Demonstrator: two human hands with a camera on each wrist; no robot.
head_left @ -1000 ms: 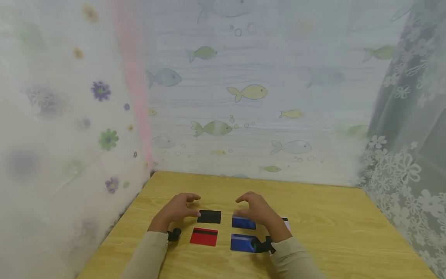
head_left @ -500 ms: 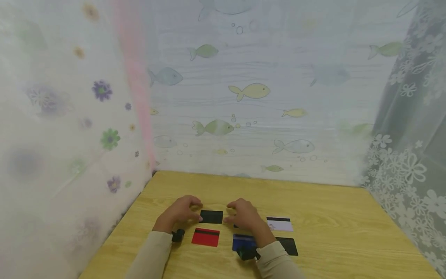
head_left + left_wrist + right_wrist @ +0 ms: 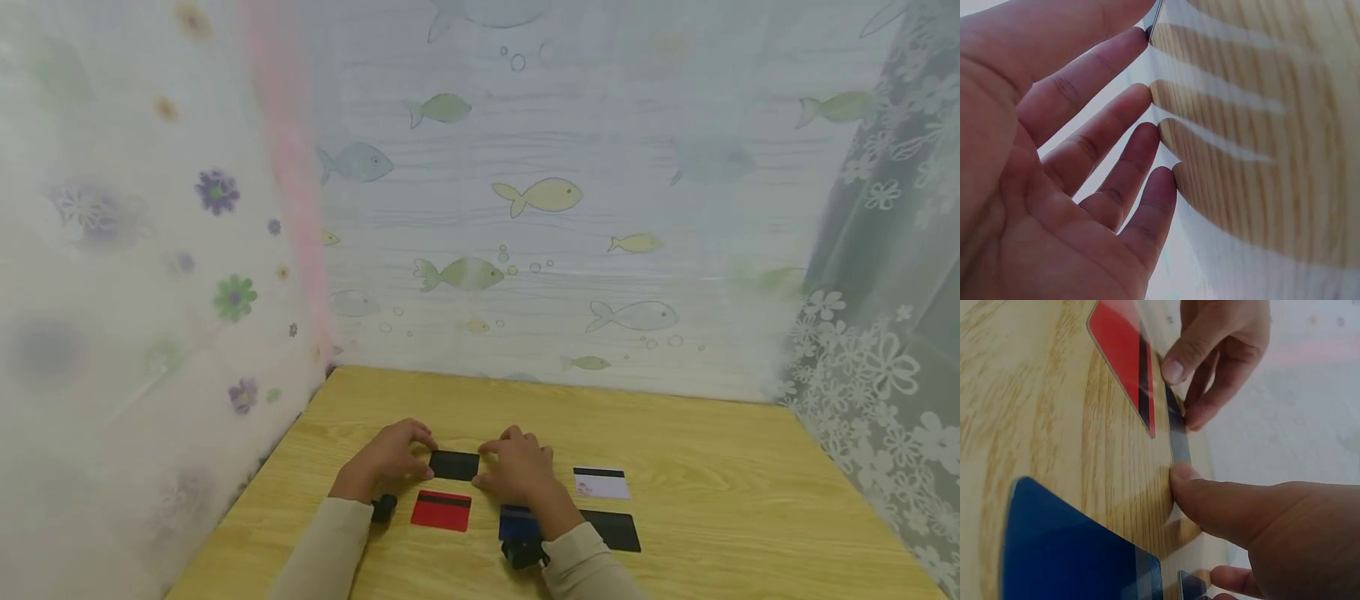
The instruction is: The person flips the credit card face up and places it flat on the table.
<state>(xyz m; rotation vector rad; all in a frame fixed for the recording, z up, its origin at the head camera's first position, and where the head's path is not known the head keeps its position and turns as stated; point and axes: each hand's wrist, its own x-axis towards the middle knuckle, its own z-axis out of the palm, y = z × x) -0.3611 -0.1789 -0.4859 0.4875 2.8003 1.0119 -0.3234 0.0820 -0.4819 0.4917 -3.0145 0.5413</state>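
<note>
Black card (image 3: 454, 466): in the far row on the worktop (image 3: 712, 467), between my two hands; I cannot tell whether it lies quite flat
Left hand (image 3: 393, 450): my thumb and forefinger pinch the black card at the two corners of its left short edge, thumb at the near corner, forefinger at the far one; my other fingers are spread, their tips down at the worktop
Right hand (image 3: 519, 468): my thumb meets the near right corner and my forefinger is at the far right corner, pinching that end; how my other fingers lie I cannot tell
Red card (image 3: 442, 511): just nearer to me than the black card, striped in black
Blue card (image 3: 519, 523): right of the red card; my right wrist partly covers it
Under my right hand: a dark card (image 3: 1191, 586), mostly hidden
White card (image 3: 600, 483): right of my right hand, black stripe along its far edge
Charcoal card (image 3: 618, 532): just nearer than the white card; my sleeve (image 3: 592, 558) overlaps it
</note>
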